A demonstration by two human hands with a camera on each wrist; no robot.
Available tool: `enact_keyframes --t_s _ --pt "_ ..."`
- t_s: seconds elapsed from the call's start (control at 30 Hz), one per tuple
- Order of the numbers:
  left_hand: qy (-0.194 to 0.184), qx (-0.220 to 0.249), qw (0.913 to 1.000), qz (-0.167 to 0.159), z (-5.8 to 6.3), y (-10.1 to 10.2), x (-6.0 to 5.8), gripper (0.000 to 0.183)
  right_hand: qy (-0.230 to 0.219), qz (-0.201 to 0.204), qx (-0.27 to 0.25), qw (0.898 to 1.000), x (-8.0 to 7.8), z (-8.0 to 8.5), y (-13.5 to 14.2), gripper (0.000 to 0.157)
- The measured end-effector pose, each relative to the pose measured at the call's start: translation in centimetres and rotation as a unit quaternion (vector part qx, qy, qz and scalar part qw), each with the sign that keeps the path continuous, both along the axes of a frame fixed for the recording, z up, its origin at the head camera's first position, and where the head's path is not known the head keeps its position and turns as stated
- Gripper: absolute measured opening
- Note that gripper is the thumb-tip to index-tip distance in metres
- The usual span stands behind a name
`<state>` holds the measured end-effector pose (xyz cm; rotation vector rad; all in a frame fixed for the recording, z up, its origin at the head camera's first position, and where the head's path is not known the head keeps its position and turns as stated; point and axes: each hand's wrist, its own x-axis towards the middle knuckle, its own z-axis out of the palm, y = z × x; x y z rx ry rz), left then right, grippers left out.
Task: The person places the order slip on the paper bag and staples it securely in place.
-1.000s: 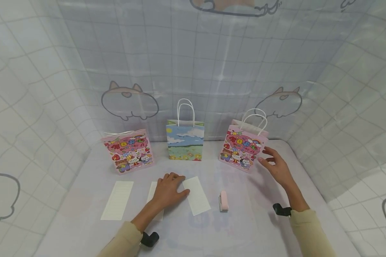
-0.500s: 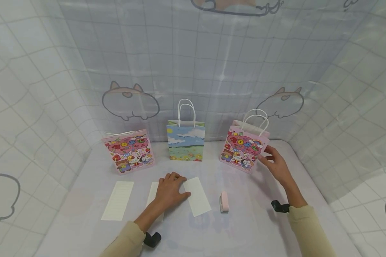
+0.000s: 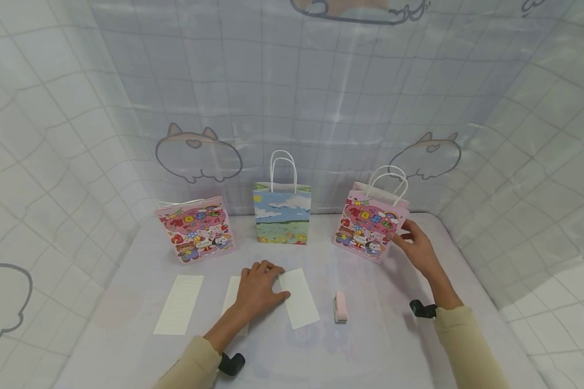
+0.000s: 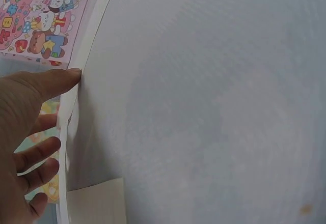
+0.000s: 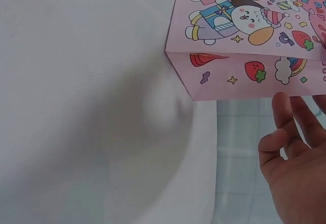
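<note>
In the head view, the left hand (image 3: 257,289) lies low over the table (image 3: 321,356), fingers spread and gently bent, holding nothing that shows. Its thumb and index fingertip meet the left edge of the right paper slip (image 3: 300,300); its wrist and palm partly cover the middle paper slip (image 3: 231,293). The left paper slip (image 3: 179,304) lies apart, faintly ruled. The right hand (image 3: 418,251) is at the side of the right pink bag (image 3: 368,227), thumb by the front edge, fingers passing behind; whether it pinches the paper, I cannot tell. A pink stapler (image 3: 340,307) lies between the hands. A landscape bag (image 3: 282,216) and a left pink bag (image 3: 198,229) stand behind the slips.

Large coloured characters cross both pink bags; the yellow one looks like 日, the rest are too small to read surely.

The left wrist view adds the thumb tip on a narrow pale strip, whose identity I cannot make out, and a slip's corner below.

The right wrist view alone shows the right pink bag's side panel (image 5: 239,79) clearly, printed with a strawberry, rainbow and cloud; bent fingertips sit at its far edge.
</note>
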<state>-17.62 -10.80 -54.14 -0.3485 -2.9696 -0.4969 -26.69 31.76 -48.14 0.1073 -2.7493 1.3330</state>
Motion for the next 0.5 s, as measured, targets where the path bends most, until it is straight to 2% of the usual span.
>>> enact_keyframes --t_s 0.33,0.5 --pt "0.016 -0.004 0.9998 -0.005 -0.14 0.05 0.05 0.057 0.030 -0.021 -0.005 0.999 0.07 -0.08 -0.10 0.068" --pt "0.035 0.020 0.9990 -0.018 -0.47 -0.17 -0.01 0.051 0.048 -0.039 -0.007 0.998 0.26 -0.11 -0.27 0.063"
